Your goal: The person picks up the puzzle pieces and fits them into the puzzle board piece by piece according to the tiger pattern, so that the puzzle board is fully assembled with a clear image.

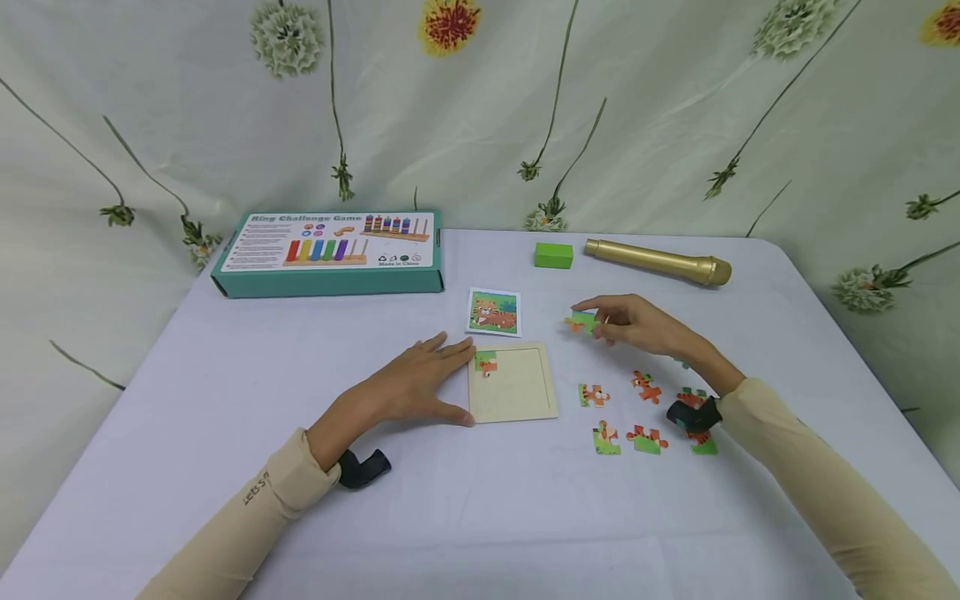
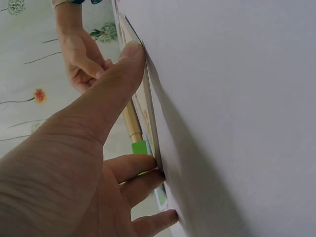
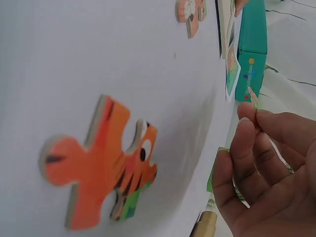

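Note:
My right hand (image 1: pixel 633 323) pinches a green and orange puzzle piece (image 1: pixel 577 322) above the table, right of the wooden puzzle board (image 1: pixel 517 400). In the right wrist view that piece (image 3: pixel 253 97) appears edge-on between thumb and fingertips. My left hand (image 1: pixel 420 379) rests at the board's left edge, fingers spread, thumb and fingertips touching its side, as the left wrist view also shows. One puzzle piece (image 1: pixel 486 364) lies in the board's upper left corner. Several loose pieces, among them an orange striped one (image 1: pixel 645 387), lie right of the board, some partly hidden by the right wrist.
Behind the board lies a tiger picture card (image 1: pixel 493 312). Farther back are a teal Ring Challenge Game box (image 1: pixel 330 282), a green block (image 1: pixel 553 256) and a gold microphone (image 1: pixel 656 262). A flowered cloth (image 1: pixel 480 125) hangs behind the white table (image 1: pixel 450 517).

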A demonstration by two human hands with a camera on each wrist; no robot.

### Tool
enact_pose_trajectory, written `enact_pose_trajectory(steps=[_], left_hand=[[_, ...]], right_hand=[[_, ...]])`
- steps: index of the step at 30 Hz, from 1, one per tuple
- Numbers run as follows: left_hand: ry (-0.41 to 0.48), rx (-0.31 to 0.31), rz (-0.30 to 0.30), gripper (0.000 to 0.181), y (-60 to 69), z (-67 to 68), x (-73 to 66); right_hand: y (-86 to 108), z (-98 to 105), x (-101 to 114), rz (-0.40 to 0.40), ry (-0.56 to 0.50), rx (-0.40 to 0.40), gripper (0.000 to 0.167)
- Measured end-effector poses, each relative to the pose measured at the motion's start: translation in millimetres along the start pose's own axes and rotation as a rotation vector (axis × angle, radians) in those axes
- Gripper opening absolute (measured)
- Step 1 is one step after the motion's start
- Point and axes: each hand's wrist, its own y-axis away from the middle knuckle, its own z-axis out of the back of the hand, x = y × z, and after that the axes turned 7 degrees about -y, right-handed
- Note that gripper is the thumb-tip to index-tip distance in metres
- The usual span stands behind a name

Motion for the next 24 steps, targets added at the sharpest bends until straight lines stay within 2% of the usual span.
enact_pose_trajectory(steps=[7,14,24], left_hand=[[-0.008,0.002,0.006,0.102,-0.9,0.1,-1.0],[-0.012,0.000,0.010,0.102,-1.2,-1.0,0.1],[-0.014,0.000,0.007,0.102,-1.7,-1.6,0.6]], right_hand=[[-1.4,-10,8,0.022,-0.021,0.047,0.040],[-8.4,-24,15,0.011,-0.044,0.068,0.033],[-17.3,-39,21,0.016,-0.114,0.095,0.034]])
